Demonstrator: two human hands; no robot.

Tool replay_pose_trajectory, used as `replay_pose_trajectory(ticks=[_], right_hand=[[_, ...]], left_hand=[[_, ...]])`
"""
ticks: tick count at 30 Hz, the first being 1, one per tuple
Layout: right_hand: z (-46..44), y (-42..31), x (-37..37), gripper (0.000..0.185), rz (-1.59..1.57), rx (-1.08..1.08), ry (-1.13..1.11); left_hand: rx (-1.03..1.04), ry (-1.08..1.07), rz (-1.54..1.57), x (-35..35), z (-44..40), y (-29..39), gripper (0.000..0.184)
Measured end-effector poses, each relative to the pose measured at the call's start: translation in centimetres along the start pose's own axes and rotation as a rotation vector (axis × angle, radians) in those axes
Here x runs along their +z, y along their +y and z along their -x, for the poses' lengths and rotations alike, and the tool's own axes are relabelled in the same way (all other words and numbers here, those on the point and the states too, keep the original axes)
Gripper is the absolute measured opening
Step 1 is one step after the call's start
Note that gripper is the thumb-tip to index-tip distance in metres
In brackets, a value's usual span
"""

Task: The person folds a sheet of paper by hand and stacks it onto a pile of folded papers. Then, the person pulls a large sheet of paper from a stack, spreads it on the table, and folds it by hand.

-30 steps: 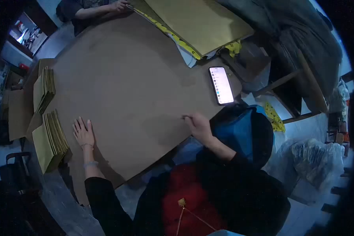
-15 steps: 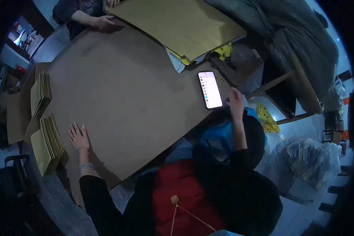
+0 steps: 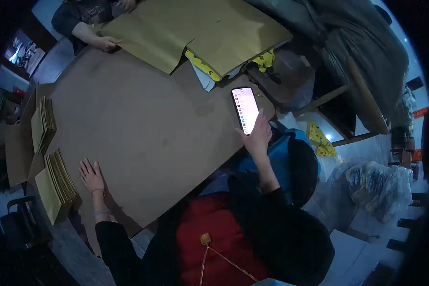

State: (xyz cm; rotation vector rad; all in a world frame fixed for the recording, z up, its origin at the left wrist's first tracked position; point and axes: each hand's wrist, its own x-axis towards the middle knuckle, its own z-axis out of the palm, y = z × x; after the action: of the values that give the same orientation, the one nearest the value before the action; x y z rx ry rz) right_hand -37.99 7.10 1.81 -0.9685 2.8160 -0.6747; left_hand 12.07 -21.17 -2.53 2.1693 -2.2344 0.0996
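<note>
My left hand point(image 3: 91, 177) lies flat on the brown tabletop point(image 3: 143, 114), fingers stretched out, just right of a bundle of folded kraft-paper pieces point(image 3: 61, 183). It holds nothing. At the table's near right edge, my right hand point(image 3: 257, 138) is around the lower end of a smartphone point(image 3: 245, 107). The thumb is by the phone's lower left corner and the fingers lie along its right side, covering part of the lit screen. A list shows on the screen, its text too small to read.
Across the table, another person's hand point(image 3: 108, 44) holds the edge of a large kraft-paper sheet point(image 3: 152, 45), beside a stack of sheets point(image 3: 238, 38). A second folded bundle point(image 3: 44, 126) stands at left. Right of the table are a wooden frame point(image 3: 367, 100) and a plastic-wrapped bundle point(image 3: 379, 188).
My right hand has moved left from beside the phone onto its lower end. The other person has pulled a kraft sheet leftward off the stack. My left hand stays flat.
</note>
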Motion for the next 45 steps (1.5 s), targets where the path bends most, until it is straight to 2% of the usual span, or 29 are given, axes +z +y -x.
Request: replay_pose_trajectory(ticks=[6,10,12,15,16,18,19,20,22,23,27,29,30,32,33,35,37,38,39,40,41,42,43,45], right_hand=[[0.0,0.1,1.5,0.099,0.072,-0.017,0.166],[-0.2,0.1,0.9,0.096,0.083,-0.036,0.168],[-1.0,0.3,-0.2,0.093,-0.108,-0.005,0.044],[-4.3,1.8,-1.1,0.066,-0.172,-0.255,0.205],[-6.2,1.6,-1.5,0.045,-0.222,-0.382,0.286],[-9.1,0.6,-2.4,0.035,-0.287,-0.478,0.236],[-10.8,0.1,-2.4,0.030,-0.230,-0.602,0.271],[-12.5,-0.5,-2.3,0.030,-0.234,-0.611,0.273],[-15.2,-1.9,-2.2,0.030,-0.079,-0.892,0.306],[-16.1,-2.5,-2.4,0.032,-0.006,-0.948,0.291],[-19.7,-3.6,-2.0,0.040,0.006,-1.064,0.223],[-20.4,-3.9,-2.1,0.039,-0.006,-1.084,0.065],[-20.8,-3.9,-1.6,0.039,0.095,-1.146,0.099],[-21.6,-3.6,-0.9,0.036,0.083,-1.215,0.071],[-21.5,-3.8,-1.3,0.034,0.073,-1.235,0.071],[-22.0,-3.4,-1.0,0.034,0.065,-1.259,0.077],[-22.0,-3.5,-1.0,0.031,-0.032,-1.223,0.053],[-22.1,-3.6,-0.8,0.030,-0.068,-1.202,0.048],[-21.9,-3.7,-1.1,0.023,-0.083,-1.163,0.040],[-22.2,-3.6,-0.8,0.022,-0.093,-1.119,0.019],[-22.6,-3.5,-0.6,0.020,-0.101,-1.076,-0.002],[-22.3,-3.9,-1.2,0.016,-0.235,-1.052,-0.036],[-22.4,-4.1,-1.3,0.016,-0.230,-1.042,-0.043],[-22.7,-4.1,-1.5,0.019,-0.272,-1.008,-0.114]], left_hand=[[0.022,0.012,-0.018,0.7,-0.2,-0.7,0.063],[0.018,0.011,-0.031,0.4,-0.2,-0.5,0.062],[0.022,0.015,-0.021,0.4,-0.3,-0.5,0.061],[0.013,0.007,-0.042,0.5,-0.3,-0.4,0.061],[0.019,0.011,-0.023,0.4,-0.2,-0.4,0.060],[0.017,0.019,-0.003,0.3,-0.2,-0.2,0.060],[0.008,-0.005,-0.015,0.3,-0.3,-0.2,0.060],[-0.001,-0.029,-0.026,0.2,-0.3,-0.2,0.060],[-0.003,-0.029,-0.021,0.2,-0.3,-0.1,0.060],[0.003,-0.034,-0.018,0.1,-0.2,-0.2,0.060],[-0.018,-0.073,-0.033,-1.2,0.2,0.7,0.061],[-0.016,-0.064,0.016,-1.6,0.1,1.2,0.060],[-0.020,-0.058,0.020,-1.1,-0.6,1.3,0.060],[0.044,-0.031,0.061,0.1,-3.0,1.8,0.056],[0.086,0.044,0.086,-2.6,-2.6,5.6,0.050],[0.288,0.135,0.423,-5.4,-3.1,12.4,0.046],[0.528,0.162,0.554,-6.2,-4.6,19.1,0.041],[0.709,0.181,0.772,-8.3,-4.2,23.3,0.037],[0.897,0.220,0.723,-8.7,-5.1,26.5,0.034],[0.900,0.139,0.853,-9.9,-4.4,30.4,0.032],[1.072,0.202,0.796,-9.7,-5.4,33.9,0.031],[1.157,0.187,0.765,-10.4,-5.7,37.0,0.031],[1.241,0.172,0.733,-11.1,-5.7,39.7,0.031],[1.321,-0.050,0.637,-13.6,-5.2,43.6,0.031]])
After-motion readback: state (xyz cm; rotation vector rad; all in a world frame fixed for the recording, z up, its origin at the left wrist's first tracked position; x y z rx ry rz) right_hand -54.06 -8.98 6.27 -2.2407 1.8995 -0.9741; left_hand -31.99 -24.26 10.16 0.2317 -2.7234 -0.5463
